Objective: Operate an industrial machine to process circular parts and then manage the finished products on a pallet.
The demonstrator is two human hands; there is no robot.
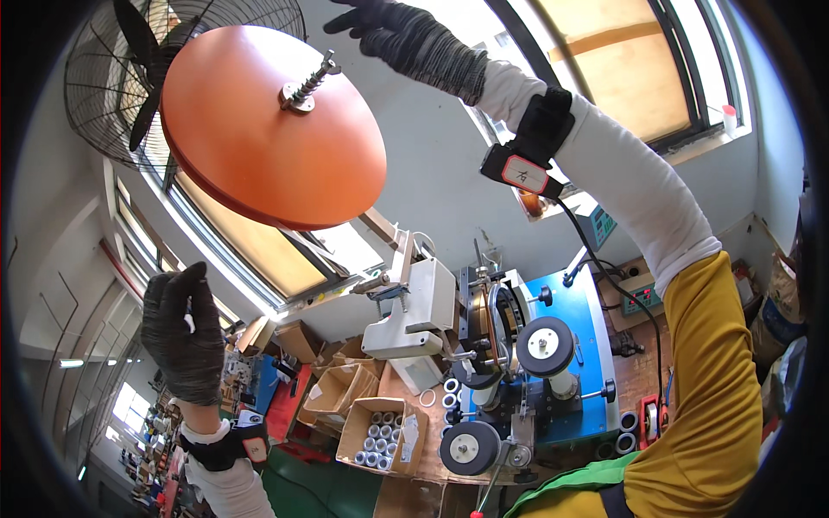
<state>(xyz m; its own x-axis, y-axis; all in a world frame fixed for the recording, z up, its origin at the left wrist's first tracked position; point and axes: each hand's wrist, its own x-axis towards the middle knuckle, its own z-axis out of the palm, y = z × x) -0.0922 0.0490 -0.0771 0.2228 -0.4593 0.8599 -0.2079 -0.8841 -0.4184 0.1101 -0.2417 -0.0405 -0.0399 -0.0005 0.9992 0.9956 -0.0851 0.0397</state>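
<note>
My right hand [393,36], in a dark grey knit glove, is raised at the top edge with its fingers apart; it is partly cut off and holds nothing I can see. Below and left of it is a large orange disc [268,164] with a threaded spindle and spring [311,84] at its centre. My left hand [183,332], also gloved, is raised below the disc, its fingers curled into a pinch. What they hold, if anything, is too small to make out. On the bench stands a coil-winding machine with black rubber rollers [546,346] and a grey-white head [414,312].
An open cardboard box [413,432] of metallic rings stands left of the machine, near loose white rings [450,393]. A caged fan [86,95] is behind the disc. A control box [641,293] sits to the right. A cable [591,246] hangs from my right wrist.
</note>
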